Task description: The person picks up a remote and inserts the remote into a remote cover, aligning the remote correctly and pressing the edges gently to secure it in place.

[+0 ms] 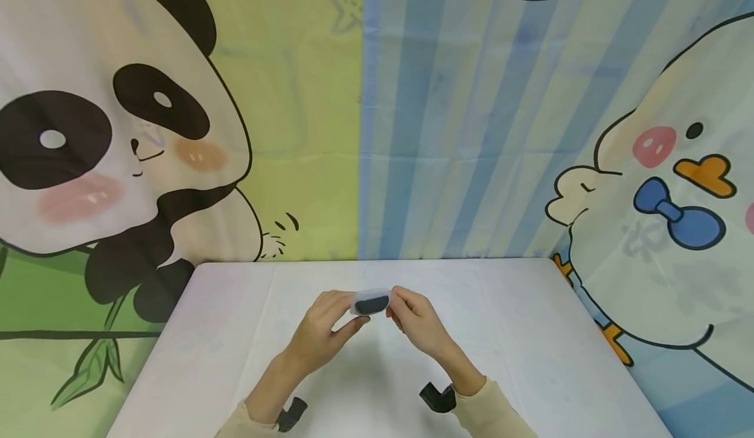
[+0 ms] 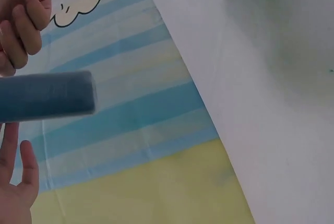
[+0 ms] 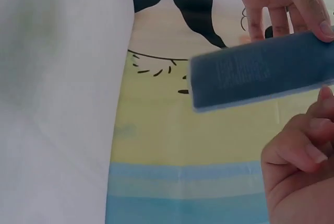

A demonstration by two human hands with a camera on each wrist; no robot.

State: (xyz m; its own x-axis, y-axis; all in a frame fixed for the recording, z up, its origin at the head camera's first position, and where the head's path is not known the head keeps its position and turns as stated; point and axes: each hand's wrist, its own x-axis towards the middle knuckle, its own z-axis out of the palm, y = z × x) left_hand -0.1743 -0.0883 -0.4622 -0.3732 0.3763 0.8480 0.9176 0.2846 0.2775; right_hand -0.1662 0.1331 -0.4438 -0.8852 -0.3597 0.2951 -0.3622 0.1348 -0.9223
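In the head view, a small oblong dark case (image 1: 372, 304) with a translucent pale rim is held up between both hands above the table. My left hand (image 1: 323, 333) grips its left side, thumb below and fingers above. At the right end, the fingertips of my right hand (image 1: 423, 323) pinch its edge, with the other fingers curled. Seen from the left wrist, the case (image 2: 49, 96) is a long dark blue-grey block. Faint lettering shows on its broad face (image 3: 245, 72) in the right wrist view, where its far end runs out of frame.
A white-covered table (image 1: 518, 353) lies beneath the hands. Behind it hangs a printed cloth (image 1: 306, 130) with a panda, stripes and a white bird. Black straps (image 1: 438, 397) sit at both wrists, beside beige sleeves (image 1: 491, 408).
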